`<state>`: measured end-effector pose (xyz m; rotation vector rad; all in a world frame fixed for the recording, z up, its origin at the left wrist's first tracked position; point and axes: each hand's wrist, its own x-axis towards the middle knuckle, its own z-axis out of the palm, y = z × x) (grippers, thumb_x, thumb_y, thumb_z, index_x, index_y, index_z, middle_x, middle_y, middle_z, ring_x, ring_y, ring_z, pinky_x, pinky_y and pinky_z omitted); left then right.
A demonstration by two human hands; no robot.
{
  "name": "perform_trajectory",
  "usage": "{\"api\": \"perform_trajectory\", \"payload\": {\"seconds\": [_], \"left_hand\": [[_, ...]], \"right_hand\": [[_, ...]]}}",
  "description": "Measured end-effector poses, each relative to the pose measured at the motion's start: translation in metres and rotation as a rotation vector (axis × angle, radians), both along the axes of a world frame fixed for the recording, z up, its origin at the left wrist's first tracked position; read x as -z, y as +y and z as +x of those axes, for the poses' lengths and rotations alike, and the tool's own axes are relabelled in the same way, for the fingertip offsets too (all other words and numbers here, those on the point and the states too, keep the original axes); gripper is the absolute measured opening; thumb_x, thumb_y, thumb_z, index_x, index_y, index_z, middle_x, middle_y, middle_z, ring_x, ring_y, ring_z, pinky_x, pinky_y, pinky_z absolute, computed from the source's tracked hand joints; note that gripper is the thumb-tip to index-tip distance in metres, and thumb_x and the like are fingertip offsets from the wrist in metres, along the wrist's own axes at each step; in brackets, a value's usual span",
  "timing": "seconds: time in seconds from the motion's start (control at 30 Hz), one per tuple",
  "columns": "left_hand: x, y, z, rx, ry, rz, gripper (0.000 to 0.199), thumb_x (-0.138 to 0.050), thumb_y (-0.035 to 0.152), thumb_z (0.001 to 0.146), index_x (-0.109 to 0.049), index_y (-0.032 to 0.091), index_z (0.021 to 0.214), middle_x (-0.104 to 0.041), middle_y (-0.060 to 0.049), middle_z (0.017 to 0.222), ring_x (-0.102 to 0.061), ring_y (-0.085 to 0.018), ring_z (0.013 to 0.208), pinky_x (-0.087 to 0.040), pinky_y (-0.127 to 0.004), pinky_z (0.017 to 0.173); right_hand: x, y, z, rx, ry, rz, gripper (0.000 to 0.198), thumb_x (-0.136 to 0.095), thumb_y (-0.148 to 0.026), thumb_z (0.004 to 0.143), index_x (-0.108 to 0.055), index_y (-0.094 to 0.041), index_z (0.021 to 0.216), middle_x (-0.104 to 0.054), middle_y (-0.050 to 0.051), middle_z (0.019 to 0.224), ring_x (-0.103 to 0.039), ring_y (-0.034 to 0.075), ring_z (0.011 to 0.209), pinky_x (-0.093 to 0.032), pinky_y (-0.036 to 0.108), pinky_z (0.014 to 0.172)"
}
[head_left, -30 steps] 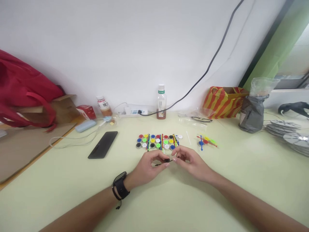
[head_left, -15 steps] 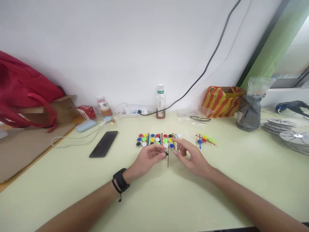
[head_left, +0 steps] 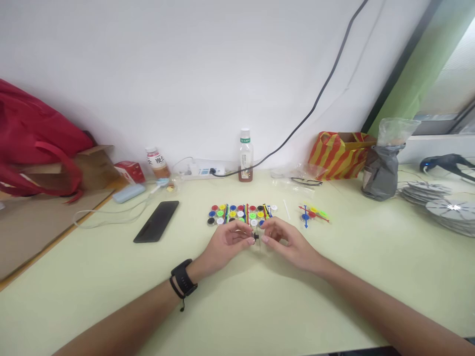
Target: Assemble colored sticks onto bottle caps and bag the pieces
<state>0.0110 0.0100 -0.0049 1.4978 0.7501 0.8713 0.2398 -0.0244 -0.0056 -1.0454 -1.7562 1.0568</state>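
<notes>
Above the near edge of the coloured discs, my left hand pinches a small black spinner piece between thumb and fingers. Its thin pointer, dark and upright a moment ago, is now only a faint blur. Just to the right is my right hand, thumb and index finger apart, with nothing visible held between them. Behind both hands lie rows of small round discs in red, blue, yellow, green, white and black, with bundles of coloured arrow pointers among them. Part of the nearest row is hidden by my fingers.
Right of the discs lie a white stick and spinners with blue and red arrows. A black phone lies left. Toward the wall stand a drink bottle, a power strip and a striped bag. Stacked discs are far right.
My right hand's index finger has come down and in beside the black piece. The pointer has turned from a clear dark line into a blur. My left hand keeps its pinch.
</notes>
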Motion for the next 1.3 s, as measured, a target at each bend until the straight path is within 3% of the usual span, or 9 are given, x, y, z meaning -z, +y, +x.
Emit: {"api": "perform_trajectory", "payload": {"seconds": [0.07, 0.37, 0.5, 0.67, 0.77, 0.87, 0.97, 1.1, 1.3], "left_hand": [[0.002, 0.000, -0.001, 0.025, 0.004, 0.007, 0.027, -0.082, 0.034, 0.084, -0.068, 0.016, 0.100, -0.072, -0.007, 0.102, -0.071, -0.019, 0.096, -0.058, -0.035, 0.092], [0.002, -0.004, 0.000, 0.103, 0.023, -0.004, 0.034, -0.083, 0.032, 0.083, -0.068, 0.017, 0.109, -0.073, -0.009, 0.107, -0.072, -0.020, 0.096, -0.058, -0.037, 0.092], [0.001, -0.003, 0.001, 0.075, 0.066, 0.017, 0.045, -0.081, 0.035, 0.085, -0.065, 0.021, 0.124, -0.070, -0.010, 0.120, -0.071, -0.019, 0.098, -0.056, -0.037, 0.093], [0.002, -0.002, 0.001, 0.068, 0.162, 0.071, 0.032, -0.076, 0.039, 0.088, -0.071, 0.018, 0.112, -0.072, -0.009, 0.105, -0.068, -0.018, 0.092, -0.055, -0.034, 0.089], [0.004, -0.001, 0.001, 0.074, 0.200, 0.100, 0.026, -0.075, 0.039, 0.089, -0.073, 0.017, 0.102, -0.073, -0.008, 0.102, -0.067, -0.018, 0.091, -0.054, -0.032, 0.087], [0.005, -0.001, 0.001, 0.075, 0.215, 0.115, 0.026, -0.075, 0.041, 0.089, -0.074, 0.017, 0.099, -0.073, -0.009, 0.101, -0.067, -0.019, 0.090, -0.054, -0.032, 0.085], [0.004, -0.001, 0.001, 0.076, 0.220, 0.128, 0.027, -0.074, 0.042, 0.089, -0.075, 0.017, 0.099, -0.073, -0.009, 0.099, -0.066, -0.019, 0.089, -0.054, -0.033, 0.084], [0.003, -0.001, 0.001, 0.083, 0.236, 0.138, 0.027, -0.073, 0.043, 0.089, -0.075, 0.017, 0.096, -0.074, -0.008, 0.096, -0.066, -0.019, 0.087, -0.054, -0.032, 0.081], [0.002, -0.002, 0.001, 0.095, 0.248, 0.139, 0.026, -0.073, 0.043, 0.089, -0.076, 0.017, 0.094, -0.074, -0.008, 0.095, -0.066, -0.019, 0.086, -0.053, -0.031, 0.081]], "right_hand": [[0.003, 0.000, -0.003, -0.027, -0.001, -0.017, 0.031, -0.060, -0.049, 0.098, -0.058, -0.022, 0.113, -0.060, 0.000, 0.084, -0.055, 0.015, 0.073, -0.045, 0.028, 0.067], [0.004, -0.002, -0.004, -0.037, -0.008, -0.010, 0.028, -0.059, -0.048, 0.098, -0.061, -0.021, 0.097, -0.063, 0.001, 0.081, -0.059, 0.016, 0.074, -0.048, 0.028, 0.068], [0.002, 0.008, 0.008, 0.086, -0.051, 0.097, 0.028, -0.055, -0.047, 0.100, -0.063, -0.022, 0.108, -0.067, 0.003, 0.086, -0.063, 0.018, 0.077, -0.050, 0.030, 0.069], [0.005, 0.033, 0.048, 0.463, -0.487, 0.243, 0.036, -0.052, -0.033, 0.097, -0.053, -0.024, 0.132, -0.069, 0.001, 0.082, -0.060, 0.019, 0.067, -0.043, 0.032, 0.064], [0.012, 0.046, 0.075, 0.550, -0.805, 0.179, 0.034, -0.050, -0.022, 0.093, -0.056, -0.023, 0.127, -0.070, 0.002, 0.080, -0.062, 0.021, 0.072, -0.037, 0.031, 0.062], [0.019, 0.054, 0.094, 0.590, -0.980, 0.160, 0.031, -0.049, -0.018, 0.090, -0.060, -0.022, 0.120, -0.071, 0.004, 0.085, -0.063, 0.023, 0.077, -0.035, 0.031, 0.062], [0.023, 0.058, 0.101, 0.591, -1.030, 0.276, 0.031, -0.049, -0.015, 0.091, -0.064, -0.022, 0.117, -0.070, 0.009, 0.100, -0.062, 0.025, 0.090, -0.040, 0.033, 0.070], [0.026, 0.059, 0.095, 0.490, -1.067, 0.451, 0.030, -0.048, -0.019, 0.096, -0.069, -0.021, 0.118, -0.065, 0.013, 0.101, -0.054, 0.029, 0.096, -0.042, 0.039, 0.081], [0.025, 0.052, 0.081, 0.410, -1.040, 0.454, 0.029, -0.046, -0.023, 0.102, -0.074, -0.023, 0.094, -0.060, 0.011, 0.093, -0.049, 0.027, 0.091, -0.042, 0.038, 0.080]]}}
